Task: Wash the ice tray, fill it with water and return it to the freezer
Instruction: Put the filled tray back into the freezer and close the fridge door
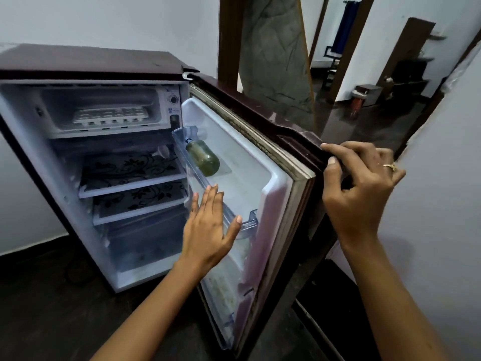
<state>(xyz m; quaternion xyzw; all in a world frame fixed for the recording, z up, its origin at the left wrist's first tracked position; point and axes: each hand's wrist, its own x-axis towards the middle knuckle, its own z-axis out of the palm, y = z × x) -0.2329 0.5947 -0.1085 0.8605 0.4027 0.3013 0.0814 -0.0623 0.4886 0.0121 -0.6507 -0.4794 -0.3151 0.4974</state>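
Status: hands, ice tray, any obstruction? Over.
Right hand grips top edge of the open fridge door; left hand open beside door shelf. Ice tray in freezer compartment. Nothing seen blocking it.

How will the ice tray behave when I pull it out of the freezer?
The ice tray looks like thin white plastic, so probably light and slightly bendy. It lies flat in the freezer, so frost may hold it. Contents unclear.

head cam | worn on person's head | faces forward and down | near open fridge [86, 59] | single view
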